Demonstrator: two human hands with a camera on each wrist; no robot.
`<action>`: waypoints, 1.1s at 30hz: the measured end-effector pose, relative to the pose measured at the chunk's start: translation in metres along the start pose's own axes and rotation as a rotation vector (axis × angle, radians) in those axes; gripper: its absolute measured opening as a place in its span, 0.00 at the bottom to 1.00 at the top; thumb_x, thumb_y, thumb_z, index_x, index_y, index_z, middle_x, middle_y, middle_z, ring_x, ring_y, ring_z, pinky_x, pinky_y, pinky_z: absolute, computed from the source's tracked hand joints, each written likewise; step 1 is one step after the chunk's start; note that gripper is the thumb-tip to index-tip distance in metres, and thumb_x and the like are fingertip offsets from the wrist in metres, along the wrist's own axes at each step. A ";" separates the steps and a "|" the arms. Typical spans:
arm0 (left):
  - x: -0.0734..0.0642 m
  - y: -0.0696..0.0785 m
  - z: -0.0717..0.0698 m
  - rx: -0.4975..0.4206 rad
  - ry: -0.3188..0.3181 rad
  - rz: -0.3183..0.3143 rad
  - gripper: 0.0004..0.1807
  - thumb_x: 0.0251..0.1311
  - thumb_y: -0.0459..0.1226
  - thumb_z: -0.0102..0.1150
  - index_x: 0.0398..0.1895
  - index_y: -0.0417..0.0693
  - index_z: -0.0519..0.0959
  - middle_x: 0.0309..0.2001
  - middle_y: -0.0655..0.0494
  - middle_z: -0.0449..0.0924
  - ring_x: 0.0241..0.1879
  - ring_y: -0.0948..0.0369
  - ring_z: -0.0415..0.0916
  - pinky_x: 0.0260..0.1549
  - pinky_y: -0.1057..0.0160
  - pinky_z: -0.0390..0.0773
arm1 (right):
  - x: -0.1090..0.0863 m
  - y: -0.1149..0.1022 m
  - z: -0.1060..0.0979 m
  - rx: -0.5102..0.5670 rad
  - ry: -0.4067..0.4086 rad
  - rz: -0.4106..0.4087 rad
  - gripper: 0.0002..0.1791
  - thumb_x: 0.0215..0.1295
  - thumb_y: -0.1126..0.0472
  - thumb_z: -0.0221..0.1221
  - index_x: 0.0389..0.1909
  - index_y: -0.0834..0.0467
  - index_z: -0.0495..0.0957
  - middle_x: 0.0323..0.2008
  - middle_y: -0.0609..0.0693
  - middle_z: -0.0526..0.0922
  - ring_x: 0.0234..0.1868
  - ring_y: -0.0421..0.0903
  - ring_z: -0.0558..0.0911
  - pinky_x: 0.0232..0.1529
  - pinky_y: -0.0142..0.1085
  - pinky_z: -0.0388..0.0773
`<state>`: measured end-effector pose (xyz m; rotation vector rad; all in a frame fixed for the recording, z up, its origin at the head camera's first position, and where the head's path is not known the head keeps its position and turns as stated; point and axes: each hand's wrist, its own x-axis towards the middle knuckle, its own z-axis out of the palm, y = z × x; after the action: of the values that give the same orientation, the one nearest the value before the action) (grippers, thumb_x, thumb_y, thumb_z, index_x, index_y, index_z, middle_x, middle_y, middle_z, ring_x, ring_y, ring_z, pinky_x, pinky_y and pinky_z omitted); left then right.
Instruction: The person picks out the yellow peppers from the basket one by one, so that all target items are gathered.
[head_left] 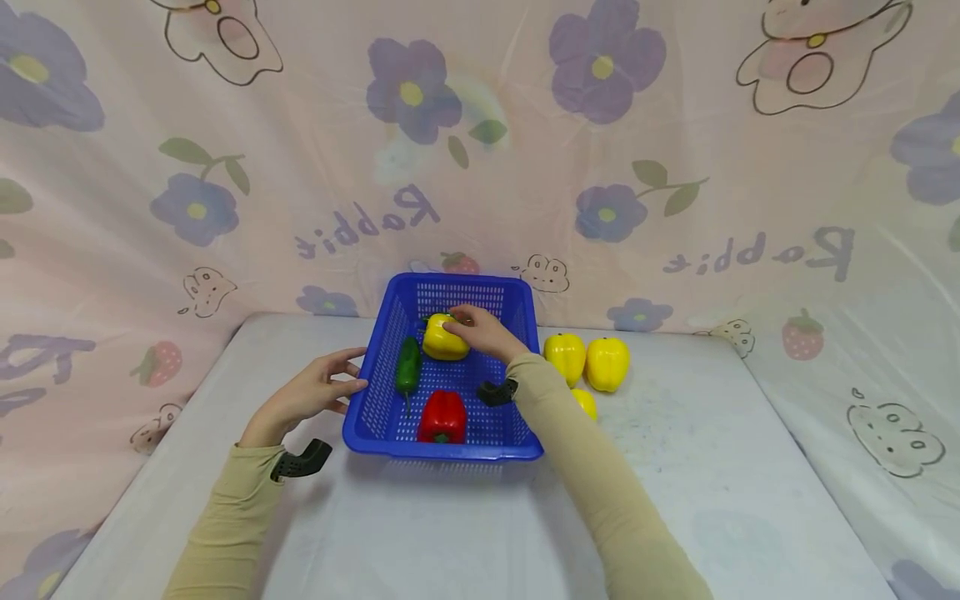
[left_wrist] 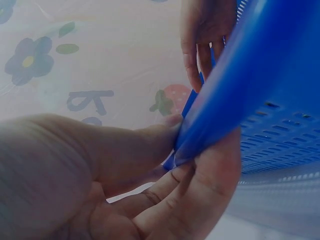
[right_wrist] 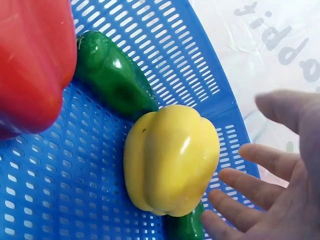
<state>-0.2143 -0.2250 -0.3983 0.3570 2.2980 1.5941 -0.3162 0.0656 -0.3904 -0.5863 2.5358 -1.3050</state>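
My left hand point(head_left: 306, 392) grips the left rim of a blue perforated plastic basket point(head_left: 465, 451), the thumb on one side and fingers on the other in the left wrist view. Over the basket's far part, my right hand point(head_left: 491, 333) overlaps a yellow bell pepper point(head_left: 442, 340). In the right wrist view its fingers point(right_wrist: 255, 187) are extended and spread beside that pepper. A long green pepper point(head_left: 408, 365) lies to the left in the basket, and a red bell pepper point(head_left: 442, 414) sits at the near side. Another green pepper point(right_wrist: 186, 227) is partly hidden by the yellow one.
Just right of the basket, three yellow bell peppers stand on the white table point(head_left: 690, 467): one point(head_left: 565, 358), a second point(head_left: 607, 364) beside it, and a third point(head_left: 584, 403) partly hidden by the right sleeve. A patterned curtain point(head_left: 510, 200) hangs behind the table.
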 end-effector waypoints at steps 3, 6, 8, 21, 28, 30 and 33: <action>0.000 0.000 0.000 0.002 0.002 -0.001 0.36 0.68 0.33 0.54 0.74 0.36 0.49 0.49 0.35 0.68 0.38 0.52 0.79 0.34 0.54 0.83 | 0.001 0.000 0.000 0.001 0.005 0.016 0.27 0.74 0.51 0.47 0.67 0.62 0.66 0.64 0.57 0.69 0.63 0.52 0.68 0.64 0.45 0.64; 0.000 0.000 0.000 0.004 0.002 -0.001 0.36 0.68 0.33 0.54 0.74 0.36 0.49 0.49 0.35 0.68 0.38 0.52 0.79 0.34 0.55 0.83 | 0.003 0.001 0.000 0.018 0.011 0.038 0.25 0.76 0.53 0.43 0.67 0.61 0.66 0.64 0.56 0.69 0.64 0.51 0.67 0.66 0.45 0.62; 0.001 0.000 0.000 0.004 -0.001 0.000 0.36 0.68 0.33 0.54 0.74 0.36 0.49 0.49 0.35 0.68 0.38 0.52 0.79 0.34 0.54 0.83 | 0.004 0.002 0.000 0.037 0.011 0.052 0.24 0.77 0.54 0.41 0.67 0.60 0.67 0.65 0.55 0.68 0.64 0.51 0.67 0.67 0.45 0.60; 0.001 0.002 0.000 0.006 -0.003 0.002 0.36 0.68 0.33 0.54 0.74 0.36 0.49 0.48 0.35 0.68 0.38 0.52 0.79 0.34 0.54 0.83 | 0.004 0.003 -0.002 0.012 -0.004 0.041 0.21 0.74 0.58 0.47 0.63 0.62 0.70 0.59 0.58 0.72 0.58 0.52 0.71 0.61 0.45 0.68; 0.001 0.001 0.000 0.001 -0.005 0.003 0.36 0.68 0.33 0.53 0.74 0.35 0.49 0.48 0.35 0.68 0.38 0.52 0.79 0.34 0.54 0.83 | 0.003 0.005 -0.002 -0.039 -0.037 0.047 0.25 0.70 0.57 0.54 0.65 0.62 0.68 0.53 0.59 0.75 0.52 0.53 0.74 0.55 0.44 0.73; 0.001 0.001 0.000 -0.002 -0.006 0.004 0.36 0.68 0.33 0.53 0.74 0.35 0.48 0.48 0.35 0.68 0.38 0.52 0.79 0.33 0.54 0.83 | 0.003 0.005 -0.002 -0.060 -0.047 0.050 0.26 0.69 0.57 0.55 0.65 0.62 0.67 0.52 0.59 0.76 0.51 0.52 0.75 0.54 0.44 0.74; 0.000 0.000 0.000 0.002 -0.005 0.003 0.36 0.68 0.33 0.53 0.74 0.36 0.48 0.48 0.35 0.68 0.38 0.52 0.79 0.33 0.54 0.83 | 0.003 0.005 -0.001 -0.083 -0.058 0.054 0.27 0.68 0.57 0.57 0.65 0.62 0.68 0.51 0.59 0.76 0.50 0.52 0.75 0.52 0.43 0.74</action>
<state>-0.2148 -0.2248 -0.3979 0.3646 2.2967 1.5912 -0.3202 0.0678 -0.3942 -0.5593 2.5500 -1.1518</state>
